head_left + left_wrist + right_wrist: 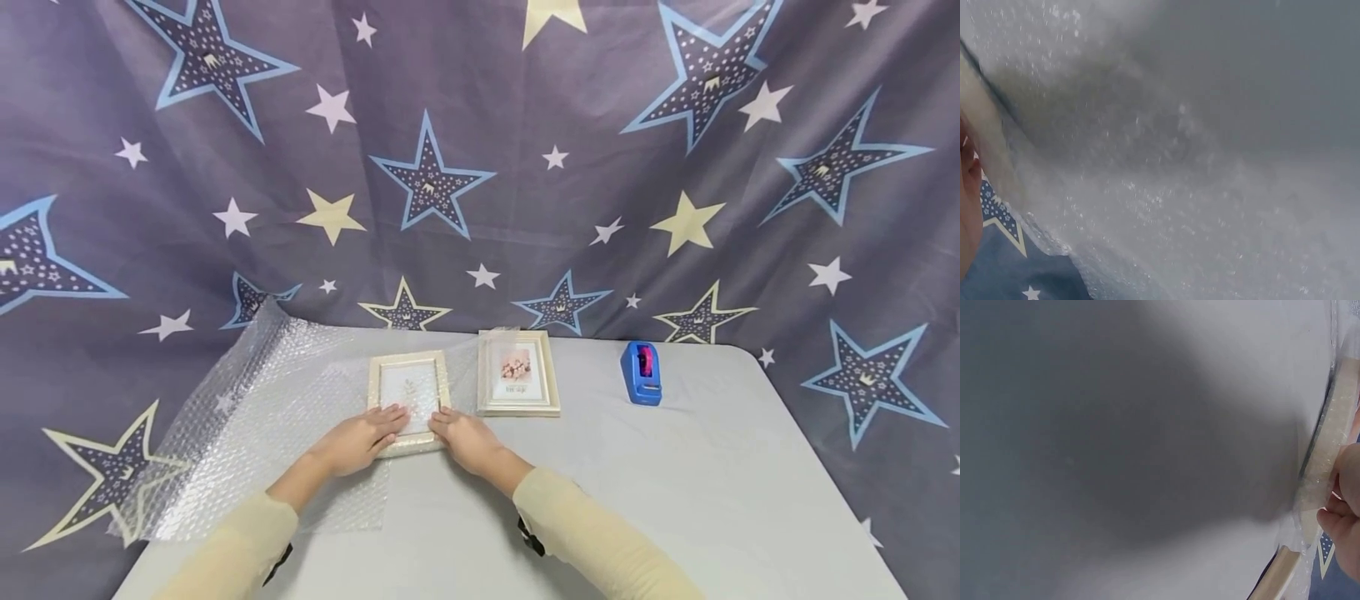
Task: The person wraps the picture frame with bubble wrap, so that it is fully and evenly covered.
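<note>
A cream picture frame [408, 359] with a small plant print lies on the table. Clear bubble wrap [247, 417] covers it and spreads out to the left. My left hand [360, 440] rests on the lower left of this frame, its fingers extended over the wrap. At the frame's lower right side, my right hand [471, 442] presses on the wrapped edge. In the right wrist view, film lies against the frame's side [1329, 437], beside the fingers [1335, 525]. The left wrist view shows mostly blurred bubble wrap [1147, 206] and only a sliver of the hand.
A second cream frame [552, 375] with a pink flower picture lies just right, partly under the wrap's edge. Further right stands a blue tape dispenser [641, 375] with a pinkish roll. A star-patterned cloth [510, 225] hangs behind the white table [675, 483].
</note>
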Demonstrator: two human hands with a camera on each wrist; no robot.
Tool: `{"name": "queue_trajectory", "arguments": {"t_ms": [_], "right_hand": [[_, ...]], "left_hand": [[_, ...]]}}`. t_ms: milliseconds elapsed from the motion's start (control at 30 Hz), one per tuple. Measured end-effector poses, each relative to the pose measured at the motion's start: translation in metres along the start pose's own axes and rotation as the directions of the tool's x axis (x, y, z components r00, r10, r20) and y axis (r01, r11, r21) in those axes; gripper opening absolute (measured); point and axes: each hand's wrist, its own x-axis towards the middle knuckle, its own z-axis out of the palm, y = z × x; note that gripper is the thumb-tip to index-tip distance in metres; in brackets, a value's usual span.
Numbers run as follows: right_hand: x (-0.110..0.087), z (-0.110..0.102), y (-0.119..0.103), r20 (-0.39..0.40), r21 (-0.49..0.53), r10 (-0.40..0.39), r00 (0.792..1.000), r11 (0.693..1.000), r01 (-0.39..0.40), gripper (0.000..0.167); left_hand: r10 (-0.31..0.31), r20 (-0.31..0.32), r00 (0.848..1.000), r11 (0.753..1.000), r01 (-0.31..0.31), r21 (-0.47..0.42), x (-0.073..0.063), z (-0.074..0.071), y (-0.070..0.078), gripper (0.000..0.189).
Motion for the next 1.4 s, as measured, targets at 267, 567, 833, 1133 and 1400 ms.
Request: {"name": "queue_trajectory", "arguments": {"t_ms": [267,567,833,1133,1400], "right_hand": [[0.0,0.003,0.001,-0.033,-0.009,-0.005,0.999,1.0,0.005,0.031],[-0.003,0.002,0.001,-0.034,0.012,-0.006,0.999,1.0,0.007,0.03],[-0.002,0.001,0.002,-0.036,0.035,-0.019,0.999,0.999,0.021,0.026],[-0.004,-0.002,0.005,-0.111,0.204,-0.029,0.993,0.978,0.051,0.027],[-0.012,-0.019,0.029,-0.19,0.51,0.213,0.959,0.856,-0.089,0.034]], "left_hand": [[0.008,-0.006,1.0,1.0,-0.008,0.02,0.005,-0.005,-0.007,0.036],[0.06,-0.08,0.995,0.997,-0.057,0.044,0.004,0.003,-0.01,0.038],[0.067,-0.051,0.996,0.996,-0.064,0.07,0.0,0.006,-0.013,0.038],[0.086,-0.09,0.992,0.993,-0.078,0.094,-0.003,0.005,-0.016,0.038],[0.106,-0.115,0.988,0.99,-0.095,0.1,0.002,0.008,-0.016,0.038]]}}
